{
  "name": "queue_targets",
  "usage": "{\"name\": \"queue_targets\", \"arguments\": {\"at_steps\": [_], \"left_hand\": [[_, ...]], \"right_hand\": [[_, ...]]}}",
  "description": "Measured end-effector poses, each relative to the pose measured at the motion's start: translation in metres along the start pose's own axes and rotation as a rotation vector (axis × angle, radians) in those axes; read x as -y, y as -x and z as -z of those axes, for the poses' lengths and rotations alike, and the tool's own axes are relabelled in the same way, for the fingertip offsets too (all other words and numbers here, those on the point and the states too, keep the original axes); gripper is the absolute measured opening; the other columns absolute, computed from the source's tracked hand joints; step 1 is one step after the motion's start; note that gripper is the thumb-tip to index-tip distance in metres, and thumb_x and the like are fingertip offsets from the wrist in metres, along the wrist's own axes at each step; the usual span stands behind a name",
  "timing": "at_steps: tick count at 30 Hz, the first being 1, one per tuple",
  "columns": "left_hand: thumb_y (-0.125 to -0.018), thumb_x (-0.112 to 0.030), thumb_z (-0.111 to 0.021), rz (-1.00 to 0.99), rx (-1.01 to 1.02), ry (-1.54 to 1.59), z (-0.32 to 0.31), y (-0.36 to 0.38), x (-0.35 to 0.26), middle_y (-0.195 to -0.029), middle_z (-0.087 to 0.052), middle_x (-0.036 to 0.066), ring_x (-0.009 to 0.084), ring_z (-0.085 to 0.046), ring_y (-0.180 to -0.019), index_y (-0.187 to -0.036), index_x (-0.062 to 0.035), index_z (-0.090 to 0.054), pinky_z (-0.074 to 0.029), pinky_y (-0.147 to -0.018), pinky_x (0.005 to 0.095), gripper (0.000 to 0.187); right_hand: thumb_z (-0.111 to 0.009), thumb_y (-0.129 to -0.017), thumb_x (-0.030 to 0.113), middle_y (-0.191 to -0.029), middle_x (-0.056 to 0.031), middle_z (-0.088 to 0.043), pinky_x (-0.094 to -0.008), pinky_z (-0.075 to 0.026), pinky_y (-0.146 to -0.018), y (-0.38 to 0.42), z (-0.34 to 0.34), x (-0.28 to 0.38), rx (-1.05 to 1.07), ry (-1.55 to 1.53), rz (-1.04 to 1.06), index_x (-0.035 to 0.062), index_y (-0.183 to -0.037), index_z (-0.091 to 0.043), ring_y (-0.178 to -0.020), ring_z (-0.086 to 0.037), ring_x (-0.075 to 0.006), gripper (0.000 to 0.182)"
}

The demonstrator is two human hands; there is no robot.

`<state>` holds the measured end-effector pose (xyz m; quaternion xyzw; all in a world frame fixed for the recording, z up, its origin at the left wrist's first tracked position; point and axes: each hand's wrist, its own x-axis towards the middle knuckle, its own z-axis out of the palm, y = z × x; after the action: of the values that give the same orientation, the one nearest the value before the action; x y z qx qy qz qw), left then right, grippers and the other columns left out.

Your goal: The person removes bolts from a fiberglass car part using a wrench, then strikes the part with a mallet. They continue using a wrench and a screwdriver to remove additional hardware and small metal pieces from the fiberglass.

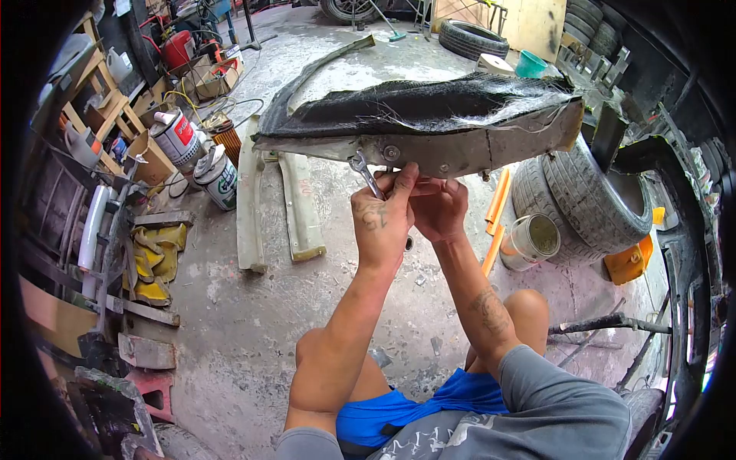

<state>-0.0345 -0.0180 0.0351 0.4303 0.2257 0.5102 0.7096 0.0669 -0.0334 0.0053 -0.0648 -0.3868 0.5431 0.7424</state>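
Observation:
My left hand [381,230] is closed around a combination wrench [366,173], whose open end points up toward the lower edge of a grey fibreglass mould [475,151]. Bolts with washers [392,152] sit along the mould's near flange, just above the wrench head. Dark woven fibre cloth [383,107] with frayed strands covers the mould's upper side. My right hand [445,213] is beside the left, just under the flange, its fingers bent inward. Whatever the right fingers hold is hidden.
Two long fibreglass pieces [302,207] lie on the floor at left, near paint cans [217,178]. Tyres [571,207], an open can [530,241] and orange strips [498,203] are at right. A black frame [678,253] stands at far right.

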Motion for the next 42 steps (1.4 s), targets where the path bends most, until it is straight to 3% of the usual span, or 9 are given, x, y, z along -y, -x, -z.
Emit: {"name": "queue_targets", "arguments": {"at_steps": [9, 12, 16, 19, 25, 27, 29, 39, 42], "left_hand": [[-0.092, -0.023, -0.068, -0.035, -0.036, -0.152, -0.001, -0.002, -0.015, -0.052, -0.047, -0.004, 0.0027, -0.033, -0.039, -0.08, -0.0002, -0.069, -0.019, -0.037, 0.0229, 0.025], [-0.095, -0.048, -0.057, -0.028, -0.044, -0.393, -0.003, 0.002, -0.034, -0.051, -0.047, -0.002, 0.004, -0.036, -0.04, -0.071, -0.0006, -0.065, -0.023, -0.037, 0.025, 0.053], [-0.094, -0.059, -0.052, -0.118, -0.07, -0.893, 0.03, 0.012, -0.059, -0.05, -0.043, -0.002, 0.007, -0.038, -0.047, -0.069, 0.0015, -0.063, -0.029, -0.047, 0.0266, 0.066], [-0.097, -0.036, -0.057, -0.022, 0.053, -1.242, 0.056, 0.02, -0.072, -0.059, -0.052, 0.004, 0.0117, -0.046, -0.056, -0.079, 0.004, -0.062, -0.038, -0.053, 0.0305, 0.044], [-0.097, -0.02, -0.056, -0.134, 0.123, -1.238, 0.061, 0.041, -0.091, -0.068, -0.05, -0.003, 0.0053, -0.041, -0.059, -0.111, -0.0006, -0.066, -0.033, -0.053, 0.0258, 0.027], [-0.096, -0.019, -0.057, -0.143, 0.13, -1.251, 0.041, 0.036, -0.099, -0.07, -0.053, -0.002, 0.006, -0.044, -0.059, -0.11, 0.0, -0.067, -0.036, -0.054, 0.025, 0.026], [-0.094, -0.017, -0.059, -0.493, 0.26, -1.486, 0.032, 0.02, -0.101, -0.073, -0.06, 0.01, 0.0131, -0.055, -0.066, -0.105, 0.0003, -0.066, -0.042, -0.06, 0.0281, 0.022], [-0.091, -0.022, -0.066, -0.162, 0.464, -1.76, -0.011, -0.038, -0.147, -0.065, -0.06, 0.001, 0.0055, -0.051, -0.06, -0.089, 0.0016, -0.07, -0.041, -0.054, 0.0241, 0.024], [-0.087, -0.022, -0.071, -0.14, 0.625, -1.779, -0.021, -0.063, -0.159, -0.065, -0.062, 0.003, 0.0082, -0.054, -0.058, -0.084, -0.0002, -0.071, -0.041, -0.054, 0.026, 0.022]], "right_hand": [[-0.065, -0.093, 0.02, -0.099, -0.0124, -0.067, -0.0333, -0.056, -0.074, -0.023, -0.017, 0.011, -0.322, 0.296, -0.079, -0.0008, -0.114, -0.056, -0.085, -0.068, -0.0216, 0.031], [-0.064, -0.093, 0.022, -0.1, -0.0112, -0.067, -0.0345, -0.057, -0.075, -0.023, -0.026, 0.016, -0.393, 0.315, -0.062, 0.001, -0.116, -0.056, -0.086, -0.067, -0.0209, 0.032], [-0.061, -0.095, 0.032, -0.105, -0.0104, -0.067, -0.0379, -0.056, -0.077, -0.029, -0.021, 0.019, -0.249, 0.361, -0.03, 0.0034, -0.121, -0.054, -0.091, -0.066, -0.0207, 0.039], [-0.061, -0.095, 0.035, -0.105, -0.0112, -0.066, -0.0381, -0.057, -0.077, -0.024, -0.013, 0.016, -0.259, 0.329, -0.001, 0.0031, -0.122, -0.053, -0.091, -0.066, -0.0212, 0.043], [-0.07, -0.09, 0.027, -0.103, -0.0076, -0.063, -0.0338, -0.057, -0.071, -0.007, -0.014, 0.012, -0.353, 0.158, 0.0, 0.0056, -0.12, -0.052, -0.087, -0.065, -0.0203, 0.041], [-0.071, -0.089, 0.027, -0.103, -0.0073, -0.064, -0.0334, -0.056, -0.072, -0.006, -0.008, 0.009, -0.35, 0.126, -0.026, 0.0056, -0.117, -0.054, -0.087, -0.065, -0.0203, 0.039], [-0.071, -0.089, 0.025, -0.105, -0.0067, -0.065, -0.0326, -0.054, -0.075, -0.004, -0.006, 0.007, -0.3, 0.071, -0.003, 0.0039, -0.119, -0.054, -0.088, -0.065, -0.0194, 0.04], [-0.066, -0.09, 0.007, -0.108, -0.0083, -0.067, -0.0329, -0.052, -0.083, 0.001, 0.014, -0.006, -0.168, -0.014, -0.008, -0.0007, -0.113, -0.063, -0.099, -0.064, -0.0188, 0.024], [-0.07, -0.087, 0.012, -0.097, -0.0048, -0.069, -0.028, -0.052, -0.079, 0.003, 0.006, -0.003, -0.24, -0.022, -0.02, 0.0005, -0.101, -0.069, -0.086, -0.063, -0.0114, 0.018]]}}
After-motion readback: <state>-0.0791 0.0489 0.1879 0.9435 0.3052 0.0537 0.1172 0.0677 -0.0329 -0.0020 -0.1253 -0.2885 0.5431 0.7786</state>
